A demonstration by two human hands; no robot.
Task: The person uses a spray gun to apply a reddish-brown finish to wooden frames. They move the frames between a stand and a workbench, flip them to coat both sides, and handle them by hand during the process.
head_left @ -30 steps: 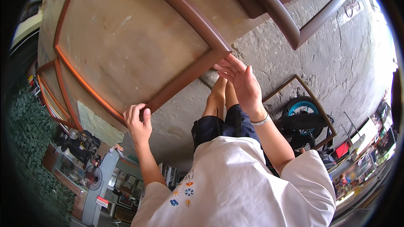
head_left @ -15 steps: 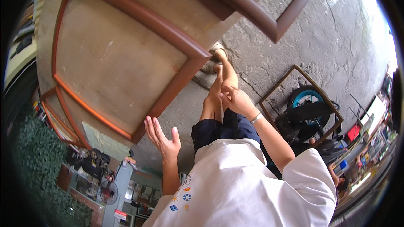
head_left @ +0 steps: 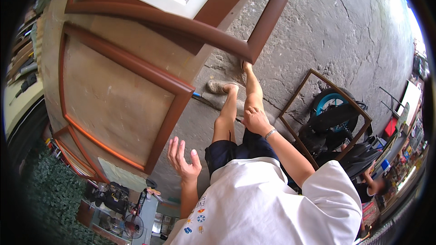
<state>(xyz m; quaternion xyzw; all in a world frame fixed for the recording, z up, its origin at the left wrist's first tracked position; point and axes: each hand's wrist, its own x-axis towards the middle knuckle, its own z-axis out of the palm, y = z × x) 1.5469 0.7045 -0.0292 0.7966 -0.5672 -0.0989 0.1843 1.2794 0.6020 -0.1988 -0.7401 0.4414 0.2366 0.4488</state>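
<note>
Beside the corner of a brown picture frame (head_left: 184, 93) lying on a stained brown board (head_left: 190, 63), my left hand (head_left: 184, 159) is raised, fingers apart, holding nothing and clear of the frame. My right hand (head_left: 254, 120) is curled low against my right leg; whatever its fingers might hold is hidden. Above, a second brown frame (head_left: 259, 38) juts past the board over the concrete floor, with a white inner frame (head_left: 186, 7) among its rails.
My feet (head_left: 222, 87) stand on cracked concrete (head_left: 318, 27). At right, a slim dark frame (head_left: 295, 91) stands around a motorcycle's teal-rimmed wheel (head_left: 327, 103), with another person (head_left: 365, 186) behind. A cluttered counter (head_left: 104, 220) and fan (head_left: 134, 224) are lower left.
My left hand has let go of the frame's edge. My right hand has left the frame's corner and dropped to my leg. My view has shifted, bringing the white frame into sight.
</note>
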